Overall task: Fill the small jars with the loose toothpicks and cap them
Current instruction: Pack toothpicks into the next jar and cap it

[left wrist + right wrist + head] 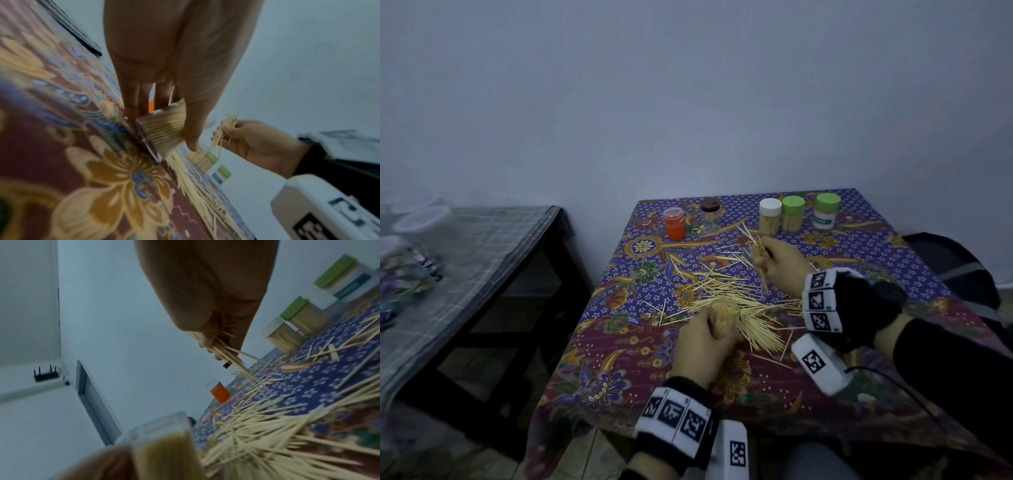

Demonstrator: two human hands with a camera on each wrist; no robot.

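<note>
My left hand (705, 337) grips a clear open jar (723, 320) packed with toothpicks, tilted on the patterned tablecloth (619, 370); the left wrist view shows the same jar (162, 128) between fingers and thumb. Further back, my right hand (779, 265) holds a loose bunch of toothpicks (758, 255) above the table, seen also as the bunch (224, 350) in the right wrist view. A wide pile of loose toothpicks (736, 301) lies between the hands. At the back stand a white-capped jar (769, 217) and two green-capped jars (793, 214) (826, 210), filled.
An orange jar (674, 222) and a clear jar with a brown cap (711, 216) stand at the back left of the table. A second table (465, 260) with plastic containers sits to the left. A dark bag (955, 263) lies at the right edge.
</note>
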